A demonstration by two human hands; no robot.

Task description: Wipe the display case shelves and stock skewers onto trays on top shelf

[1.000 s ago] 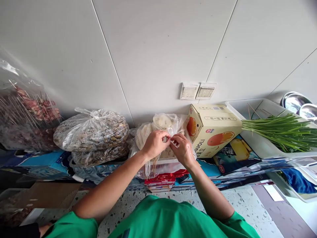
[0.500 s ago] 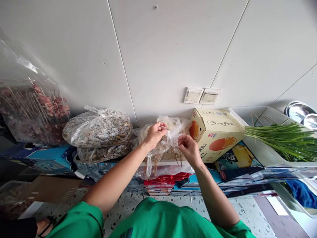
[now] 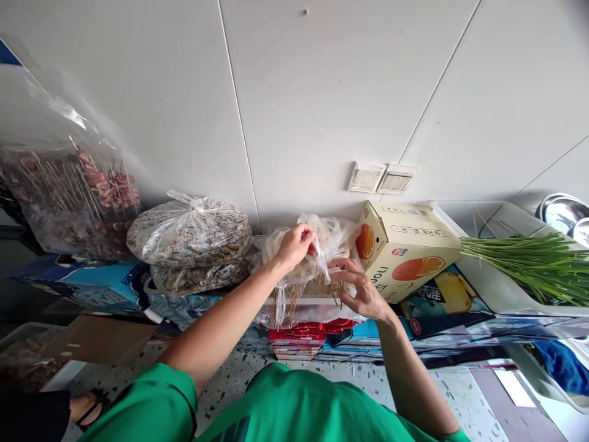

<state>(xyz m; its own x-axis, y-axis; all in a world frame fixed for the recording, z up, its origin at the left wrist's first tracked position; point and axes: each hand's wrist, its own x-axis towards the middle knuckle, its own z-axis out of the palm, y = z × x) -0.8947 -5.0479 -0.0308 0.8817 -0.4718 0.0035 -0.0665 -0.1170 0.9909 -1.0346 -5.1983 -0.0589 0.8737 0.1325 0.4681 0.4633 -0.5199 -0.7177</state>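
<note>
My left hand (image 3: 297,247) is closed in a pinch on the gathered top of a clear plastic bag (image 3: 326,244). Pale food shows through the plastic, and thin wooden skewers (image 3: 293,301) stick out at the bottom front. At the bag's right side, my right hand (image 3: 361,287) has its fingers spread and bent; its fingertips are beside the plastic, and I cannot tell whether they touch it. The bag rests in a white tray (image 3: 313,301) against the wall, left of a beige carton with oranges printed on it (image 3: 409,245).
Two stacked clear bags of dark, speckled food (image 3: 193,236) sit to the left, then a big bag of meat skewers (image 3: 87,202). Green stalks (image 3: 529,264) lie across a white bin (image 3: 492,288) on the right, near metal bowls (image 3: 561,209). Someone's sandalled foot (image 3: 87,408) shows lower left.
My right hand has moved down and slightly right, its fingers going from a pinch at the bag to spread. The left keeps its pinch on the bag. The view has shifted slightly.
</note>
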